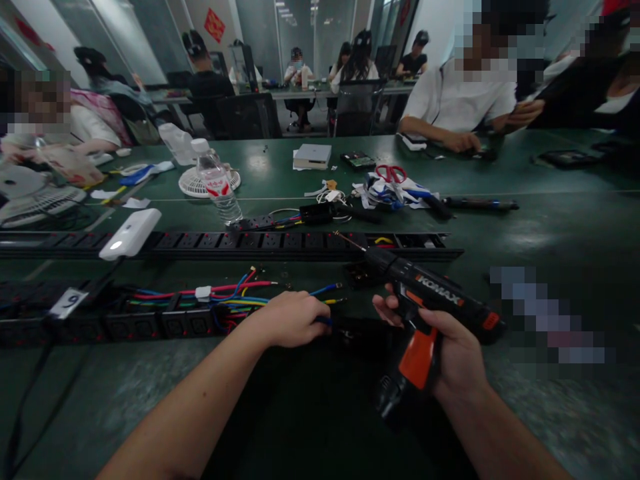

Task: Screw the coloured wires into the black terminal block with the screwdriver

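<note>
Both hands closed: right hand [450, 353] grips the drill [425, 300], left hand [293, 319] pinches wires [235, 293]; water bottle [219, 183] capped.

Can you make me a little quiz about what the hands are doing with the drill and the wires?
1. True or false: the right hand holds the electric screwdriver by its grip.
2. What does the left hand rest on? A) the water bottle B) the end of the open power strip with loose coloured wires C) the scissors
3. Fill in: the screwdriver's tip points up and to the left, towards the long black ____ lying across the green table.

Key: 1 true; 2 B; 3 power strip
</note>
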Available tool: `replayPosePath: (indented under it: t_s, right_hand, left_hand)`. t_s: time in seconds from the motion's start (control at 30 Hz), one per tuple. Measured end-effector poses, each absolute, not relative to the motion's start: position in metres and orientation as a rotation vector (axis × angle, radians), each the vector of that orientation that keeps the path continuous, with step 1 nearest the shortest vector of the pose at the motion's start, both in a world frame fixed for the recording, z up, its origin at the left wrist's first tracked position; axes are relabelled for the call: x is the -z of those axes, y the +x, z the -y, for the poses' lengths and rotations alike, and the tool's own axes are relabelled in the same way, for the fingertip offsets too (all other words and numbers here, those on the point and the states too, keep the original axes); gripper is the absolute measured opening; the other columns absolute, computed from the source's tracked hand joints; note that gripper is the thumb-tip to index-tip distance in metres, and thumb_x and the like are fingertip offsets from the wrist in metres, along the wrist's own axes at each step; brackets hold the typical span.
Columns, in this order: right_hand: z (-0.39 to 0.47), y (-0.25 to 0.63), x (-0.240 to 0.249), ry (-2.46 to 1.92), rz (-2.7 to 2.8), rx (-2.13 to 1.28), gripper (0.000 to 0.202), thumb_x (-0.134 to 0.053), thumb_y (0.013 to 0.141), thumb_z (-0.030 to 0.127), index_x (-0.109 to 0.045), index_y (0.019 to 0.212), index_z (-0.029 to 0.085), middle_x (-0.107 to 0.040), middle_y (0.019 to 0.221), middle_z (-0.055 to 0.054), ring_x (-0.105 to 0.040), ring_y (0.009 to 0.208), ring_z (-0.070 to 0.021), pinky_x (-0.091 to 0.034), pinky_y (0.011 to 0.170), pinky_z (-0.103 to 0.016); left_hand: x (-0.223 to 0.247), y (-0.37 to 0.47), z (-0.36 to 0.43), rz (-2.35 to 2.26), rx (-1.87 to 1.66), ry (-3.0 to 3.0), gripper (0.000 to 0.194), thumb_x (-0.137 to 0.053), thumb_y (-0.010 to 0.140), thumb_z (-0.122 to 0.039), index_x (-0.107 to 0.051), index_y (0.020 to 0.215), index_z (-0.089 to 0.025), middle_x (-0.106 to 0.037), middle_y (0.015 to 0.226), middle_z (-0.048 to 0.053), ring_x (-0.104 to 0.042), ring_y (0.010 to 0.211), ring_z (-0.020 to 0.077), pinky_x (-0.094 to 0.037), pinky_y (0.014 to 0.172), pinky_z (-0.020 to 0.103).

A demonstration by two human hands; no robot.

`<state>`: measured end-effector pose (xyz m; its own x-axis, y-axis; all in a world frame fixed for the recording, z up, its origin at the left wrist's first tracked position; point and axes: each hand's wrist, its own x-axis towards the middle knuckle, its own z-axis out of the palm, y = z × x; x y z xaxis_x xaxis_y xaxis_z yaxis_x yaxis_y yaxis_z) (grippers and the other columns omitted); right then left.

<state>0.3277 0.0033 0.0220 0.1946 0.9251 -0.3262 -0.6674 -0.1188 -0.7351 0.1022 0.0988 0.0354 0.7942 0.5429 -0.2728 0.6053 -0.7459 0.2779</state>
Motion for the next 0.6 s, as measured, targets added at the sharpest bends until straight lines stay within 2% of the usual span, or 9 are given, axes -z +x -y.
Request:
replayPosePath:
  t_s: [0.1, 0.33, 0.5, 0.6]
  right_hand:
    - [-0.004, 0.3278, -0.022, -0.993, 0.367, -1.375, 0.054, -0.08, 0.056, 0.031, -0.072, 0.107, 0.011, -0.067, 0.097, -0.013, -0.056, 0.115, -0.0348, -0.023, 0.119, -0.047]
    - [-0.0046, 0.3318, -0.0173, -1.019, 0.401, -1.283, 0.053, -0.077, 0.057, 0.035, -0.071, 0.106, 0.016, -0.067, 0.094, -0.009, -0.059, 0.11, -0.0308, -0.026, 0.117, -0.045]
    - [-0.0062, 0.3292, -0.0155, -1.083, 0.407, -1.278, 0.061, -0.078, 0.056, 0.037, -0.068, 0.111, 0.012, -0.067, 0.099, -0.013, -0.059, 0.102, -0.0292, -0.019, 0.118, -0.05]
    - [-0.007, 0.327, -0.0172, -1.106, 0.409, -1.283, 0.064, -0.079, 0.053, 0.038, -0.068, 0.111, 0.012, -0.067, 0.097, -0.012, -0.059, 0.1, -0.0287, -0.023, 0.117, -0.049]
  left_hand:
    - [-0.0333, 0.103, -0.1005, -0.887, 0.264, 2.625, 0.025, -0.049, 0.089, -0.039, -0.068, 0.101, -0.028, -0.072, 0.094, 0.005, -0.069, 0.091, 0.025, -0.053, 0.077, 0.035]
    - [-0.0291, 0.1049, -0.1008, -0.927, 0.25, 2.648, 0.029, -0.045, 0.089, -0.041, -0.066, 0.102, -0.026, -0.072, 0.096, 0.008, -0.069, 0.093, 0.0293, -0.054, 0.078, 0.04]
    - [-0.0324, 0.1077, -0.0945, -1.003, 0.25, 2.648, 0.029, -0.043, 0.087, -0.038, -0.065, 0.101, -0.026, -0.072, 0.096, 0.008, -0.069, 0.093, 0.031, -0.055, 0.076, 0.043]
    - [-0.0343, 0.1082, -0.0919, -1.012, 0.241, 2.634, 0.028, -0.042, 0.088, -0.037, -0.064, 0.101, -0.026, -0.072, 0.095, 0.007, -0.069, 0.092, 0.0304, -0.055, 0.076, 0.043]
